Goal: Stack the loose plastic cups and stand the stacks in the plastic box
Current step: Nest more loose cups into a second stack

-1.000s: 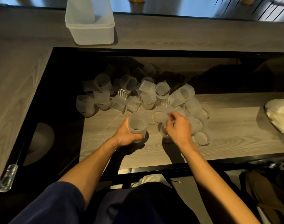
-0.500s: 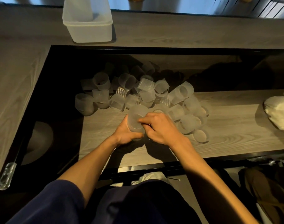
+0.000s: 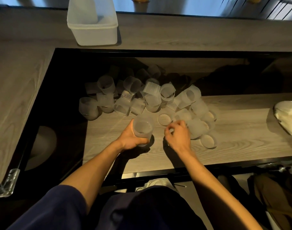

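My left hand (image 3: 131, 138) grips an upright stack of frosted plastic cups (image 3: 143, 128) standing on the lower wooden shelf (image 3: 233, 133). My right hand (image 3: 177, 136) hovers just right of the stack, fingers loosely curled with nothing in them, next to a cup lying on its side (image 3: 196, 128). A heap of several loose frosted cups (image 3: 152, 97) lies tumbled across the shelf behind both hands. The translucent plastic box (image 3: 93, 30) stands on the upper counter at the back left, with a tall stack of cups (image 3: 85, 9) inside it.
A white crumpled bag (image 3: 288, 117) lies at the shelf's right end. The raised wooden counter (image 3: 17, 90) wraps the left and back, with a clear corner guard (image 3: 5, 185) at its front left. Dark clothing and bags fill the floor below right.
My right hand brought a cup from the heap to the stack in my left hand, then drew back right toward the heap, now holding nothing.
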{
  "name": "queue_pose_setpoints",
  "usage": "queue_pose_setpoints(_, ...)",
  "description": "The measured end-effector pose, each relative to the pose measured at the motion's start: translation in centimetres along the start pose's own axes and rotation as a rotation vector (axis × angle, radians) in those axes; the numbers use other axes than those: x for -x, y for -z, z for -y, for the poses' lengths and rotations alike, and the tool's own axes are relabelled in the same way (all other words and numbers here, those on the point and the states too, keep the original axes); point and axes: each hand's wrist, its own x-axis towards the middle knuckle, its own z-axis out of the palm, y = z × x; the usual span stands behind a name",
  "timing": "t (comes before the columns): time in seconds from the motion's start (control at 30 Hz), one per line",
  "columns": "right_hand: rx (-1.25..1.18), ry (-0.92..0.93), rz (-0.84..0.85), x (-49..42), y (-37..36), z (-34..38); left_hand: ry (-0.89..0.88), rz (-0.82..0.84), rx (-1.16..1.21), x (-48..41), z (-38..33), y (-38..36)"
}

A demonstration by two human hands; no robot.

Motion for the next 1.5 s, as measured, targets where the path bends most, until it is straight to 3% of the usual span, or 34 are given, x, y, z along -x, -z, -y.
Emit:
queue_pose_setpoints(0.1,0.206,-0.043,0.303,0.1,-1.4,-1.0,-0.009,0.024,-0.001,0.0,0.0,0.3)
queue_pose_setpoints(0.17,0.250,-0.021,0.387,0.2,-1.8,-0.7,-0.015,0.050,0.000,-0.1,0.0,0.5)
queue_pose_setpoints(0.3,0.159,0.151,0.126,0.1,-0.2,1.4,-0.039,0.064,0.011,0.0,-0.1,0.7)
queue_pose_setpoints(0.4,-0.305,0.200,-0.126,0.2,2.6,4.8,-0.044,0.069,0.006,-0.1,-0.1,0.7)
queue_pose_setpoints(0.47,-0.528,0.285,-0.190,0.2,4.4,6.6,-0.039,0.072,-0.002,-0.2,0.0,0.7)
queue_pose_setpoints(0.7,-0.231,0.828,-0.002,-0.2,3.5,6.6,-0.017,0.080,-0.006,-0.3,0.1,1.0)
queue_pose_setpoints(1.0,-0.216,0.892,0.103,-1.3,3.7,6.6,-0.008,0.092,0.026,0.0,0.0,0.6)
queue_pose_setpoints(1.17,-0.178,0.993,0.046,-1.0,3.1,6.4,-0.005,0.090,0.063,0.1,0.0,0.6)
queue_pose_setpoints(1.23,-0.165,0.957,0.099,-0.9,2.5,5.9,-0.010,0.090,0.065,0.2,-0.2,0.9)
queue_pose_setpoints(1.3,-0.148,0.804,0.264,-0.9,2.5,5.1,0.005,0.085,0.072,0.3,-0.3,1.2)
queue_pose_setpoints(1.37,-0.354,0.575,0.378,-0.8,2.6,4.8,0.026,0.083,0.059,0.3,-0.3,1.2)
queue_pose_setpoints(1.43,-0.677,0.332,0.242,-1.1,2.8,5.0,0.042,0.070,0.034,0.0,-0.3,1.2)
queue_pose_setpoints(1.5,-0.767,0.081,-0.004,-2.2,2.2,4.4,0.033,0.081,0.000,-0.3,-0.2,1.3)
